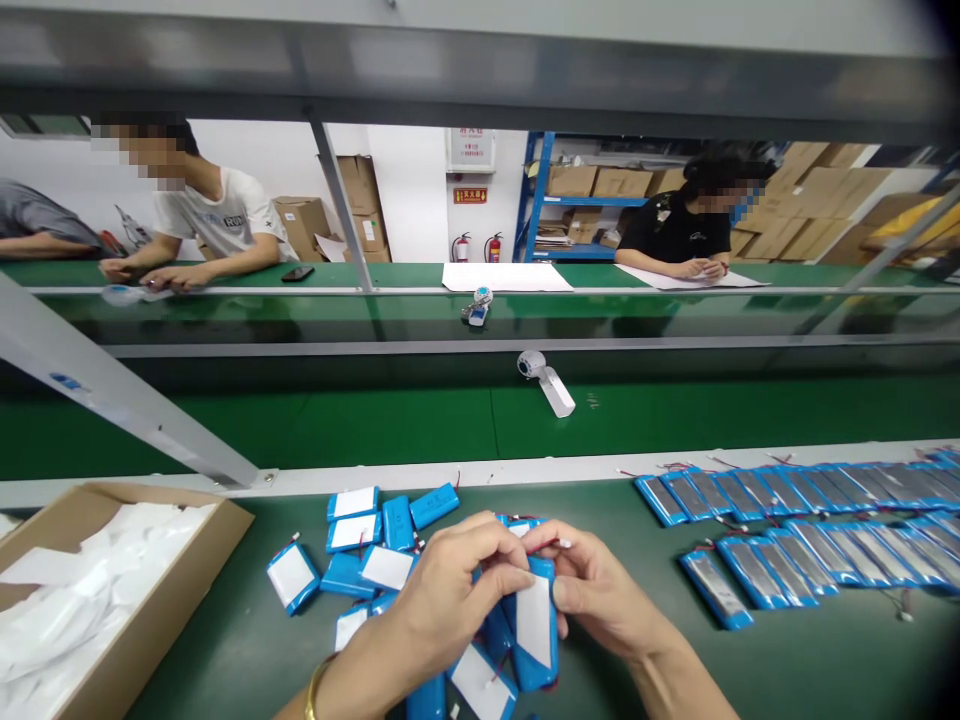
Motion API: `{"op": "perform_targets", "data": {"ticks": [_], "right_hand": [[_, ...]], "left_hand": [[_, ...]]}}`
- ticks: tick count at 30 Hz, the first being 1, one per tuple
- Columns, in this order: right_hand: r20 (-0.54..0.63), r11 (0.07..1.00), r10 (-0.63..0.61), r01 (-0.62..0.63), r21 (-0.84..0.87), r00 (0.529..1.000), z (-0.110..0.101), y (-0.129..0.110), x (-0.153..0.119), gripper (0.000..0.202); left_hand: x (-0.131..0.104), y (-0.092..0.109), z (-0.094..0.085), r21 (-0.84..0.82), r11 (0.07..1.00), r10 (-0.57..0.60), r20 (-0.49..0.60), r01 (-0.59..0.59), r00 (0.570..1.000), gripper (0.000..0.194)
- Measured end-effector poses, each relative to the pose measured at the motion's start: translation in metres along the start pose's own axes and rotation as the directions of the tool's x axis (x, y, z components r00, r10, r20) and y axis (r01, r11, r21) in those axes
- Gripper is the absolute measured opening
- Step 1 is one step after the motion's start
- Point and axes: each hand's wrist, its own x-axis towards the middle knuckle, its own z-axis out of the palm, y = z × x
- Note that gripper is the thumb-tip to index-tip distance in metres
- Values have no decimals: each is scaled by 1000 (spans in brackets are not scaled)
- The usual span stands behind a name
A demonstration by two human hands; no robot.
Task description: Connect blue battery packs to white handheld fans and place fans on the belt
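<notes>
A blue battery pack (534, 655) with a white patch on its face is held up between both hands. My left hand (457, 580), with a gold bangle on its wrist, is closed on the pack's upper left, thumb and fingers pinched at the white patch. At the upper right edge, my right hand (596, 585) grips the same pack, and a red wire with a small white connector (561, 543) shows by its fingers. Below and to the left lie several more blue battery packs (390, 568), many with white patches, partly hidden by my left hand and forearm.
Two rows of blue and silver battery packs (780, 570) lie at the right. A cardboard box (169, 590) with white sheets stands at the left. Beyond the rail (420, 472), a white handheld device (546, 382) rests on the green belt. Several people sit at the far bench.
</notes>
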Motion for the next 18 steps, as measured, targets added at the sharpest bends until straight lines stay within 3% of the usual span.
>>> {"op": "perform_targets", "data": {"ticks": [4, 15, 18], "right_hand": [[-10, 999, 5, -4, 54, 1000, 6, 1, 5, 44], [-130, 999, 30, -27, 28, 991, 15, 0, 14, 47], [-185, 1000, 18, -16, 13, 983, 14, 0, 20, 45]], "left_hand": [[0, -1, -3, 40, 999, 28, 31, -29, 999, 13], [-3, -7, -2, 180, 972, 166, -73, -150, 983, 17], [-12, -3, -8, 197, 974, 131, -94, -110, 987, 19]]}}
